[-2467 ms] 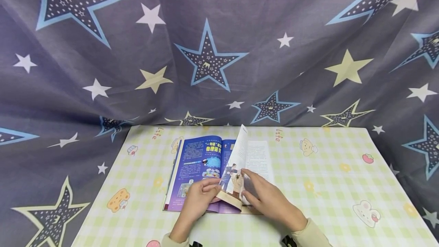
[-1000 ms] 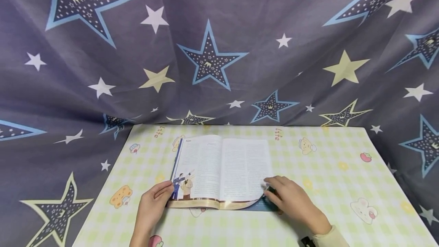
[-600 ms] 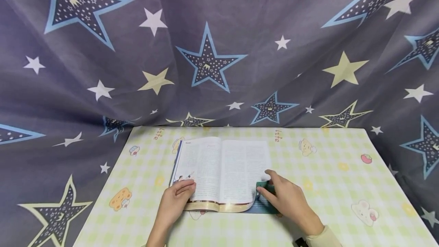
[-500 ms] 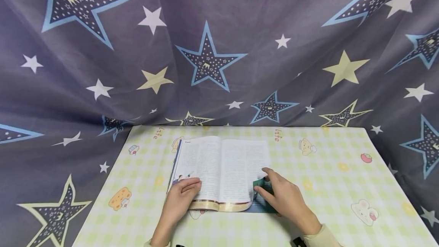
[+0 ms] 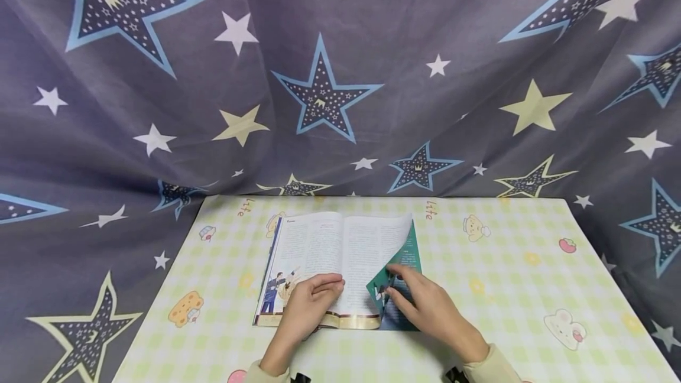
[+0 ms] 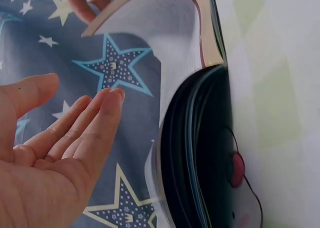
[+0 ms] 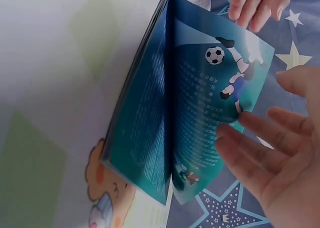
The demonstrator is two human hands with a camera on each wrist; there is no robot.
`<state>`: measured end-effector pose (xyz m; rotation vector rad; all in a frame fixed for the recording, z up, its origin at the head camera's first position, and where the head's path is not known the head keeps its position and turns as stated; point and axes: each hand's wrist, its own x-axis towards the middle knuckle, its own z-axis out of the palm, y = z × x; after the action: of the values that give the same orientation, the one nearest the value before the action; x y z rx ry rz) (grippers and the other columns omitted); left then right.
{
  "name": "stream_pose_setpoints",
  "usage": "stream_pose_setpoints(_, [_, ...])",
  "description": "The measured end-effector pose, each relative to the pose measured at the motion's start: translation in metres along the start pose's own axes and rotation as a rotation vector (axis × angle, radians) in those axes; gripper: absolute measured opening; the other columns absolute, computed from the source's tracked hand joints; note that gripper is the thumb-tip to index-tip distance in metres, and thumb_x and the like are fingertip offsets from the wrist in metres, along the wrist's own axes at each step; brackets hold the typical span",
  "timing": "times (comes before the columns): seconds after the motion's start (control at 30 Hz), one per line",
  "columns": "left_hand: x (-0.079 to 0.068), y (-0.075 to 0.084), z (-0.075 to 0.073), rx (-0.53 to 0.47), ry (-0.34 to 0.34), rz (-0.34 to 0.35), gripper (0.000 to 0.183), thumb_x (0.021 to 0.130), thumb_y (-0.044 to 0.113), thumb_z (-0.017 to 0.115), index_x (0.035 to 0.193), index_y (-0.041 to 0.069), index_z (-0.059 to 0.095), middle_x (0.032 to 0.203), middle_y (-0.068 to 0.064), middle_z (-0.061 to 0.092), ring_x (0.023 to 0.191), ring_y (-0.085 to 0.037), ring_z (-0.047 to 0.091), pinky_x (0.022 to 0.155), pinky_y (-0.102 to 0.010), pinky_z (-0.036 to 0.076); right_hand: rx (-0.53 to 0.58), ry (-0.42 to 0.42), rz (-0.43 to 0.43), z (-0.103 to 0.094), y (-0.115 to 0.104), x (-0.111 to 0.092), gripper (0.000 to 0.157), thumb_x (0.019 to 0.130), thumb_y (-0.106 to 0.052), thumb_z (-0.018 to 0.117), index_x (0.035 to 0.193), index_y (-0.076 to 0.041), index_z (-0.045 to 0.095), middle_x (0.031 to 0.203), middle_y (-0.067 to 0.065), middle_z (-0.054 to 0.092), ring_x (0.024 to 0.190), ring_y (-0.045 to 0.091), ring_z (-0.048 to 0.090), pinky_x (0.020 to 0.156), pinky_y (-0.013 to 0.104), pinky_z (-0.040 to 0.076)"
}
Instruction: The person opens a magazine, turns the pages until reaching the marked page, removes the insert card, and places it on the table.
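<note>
An open magazine [image 5: 308, 247] lies on the table, white text pages showing with a tan band along the bottom. Its right page [image 5: 372, 247] is lifted and curls leftward, baring a teal-and-blue page [image 5: 407, 247] beneath. In the right wrist view the lifted page's back shows a football and a player [image 7: 232, 82]. My right hand [image 5: 428, 306] touches that teal back with its fingers extended, thumb apart. Over the lower middle of the magazine is my left hand [image 5: 311, 306], fingers straight and thumb spread away from them [image 6: 65, 143].
A green-and-white checked cloth [image 5: 511, 288] with cartoon prints covers the table. Behind and at the sides hangs a dark curtain [image 5: 452, 111] with a star pattern.
After an earlier page was turned to the left, the right page has been lifted and curled leftward by my right hand. My left hand has moved right from the left edge toward the middle.
</note>
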<state>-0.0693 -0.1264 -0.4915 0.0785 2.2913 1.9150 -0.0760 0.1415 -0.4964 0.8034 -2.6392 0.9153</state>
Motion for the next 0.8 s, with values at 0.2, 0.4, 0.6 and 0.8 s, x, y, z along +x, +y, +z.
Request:
stream_pose_setpoints(0.2, [0.002,0.002,0.009,-0.065,-0.039,0.015,0.038,0.096,0.019,0.07,0.122,-0.008,0.065,0.111,-0.021,0.07,0.101,-0.023,0.07,0.085,-0.022,0.056,0.065,-0.04,-0.008,0.004,-0.004,0.002,0.041,0.099,-0.022,0.066,0.138,-0.012,0.057,0.133,0.001,0.062,0.121,0.018,0.059,0.094,0.043,0.055])
stream_pose_setpoints(0.4, [0.004,0.0,0.019,0.02,-0.069,0.075,0.038,0.096,0.023,0.07,0.121,-0.005,0.067,0.102,-0.009,0.074,0.091,-0.018,0.073,0.078,-0.024,0.059,0.119,-0.105,-0.04,0.009,-0.007,0.003,0.037,0.103,-0.017,0.058,0.139,-0.012,0.055,0.14,0.001,0.058,0.129,0.02,0.054,0.102,0.046,0.049])
stream_pose_setpoints(0.6, [0.007,-0.002,0.027,0.045,-0.065,0.081,0.031,0.096,0.015,0.069,0.12,-0.004,0.067,0.092,-0.008,0.075,0.077,-0.019,0.074,0.068,-0.035,0.062,0.15,-0.142,-0.074,0.011,-0.009,0.004,0.036,0.104,-0.014,0.055,0.14,-0.013,0.053,0.145,0.002,0.054,0.131,0.02,0.051,0.103,0.046,0.048])
stream_pose_setpoints(0.8, [0.007,-0.002,0.027,-0.016,-0.045,0.046,0.03,0.095,0.01,0.069,0.12,-0.006,0.066,0.093,-0.013,0.075,0.078,-0.024,0.074,0.069,-0.04,0.061,0.15,-0.147,-0.065,0.01,-0.01,0.003,0.038,0.103,-0.014,0.057,0.141,-0.014,0.053,0.144,0.002,0.054,0.131,0.02,0.051,0.103,0.046,0.048])
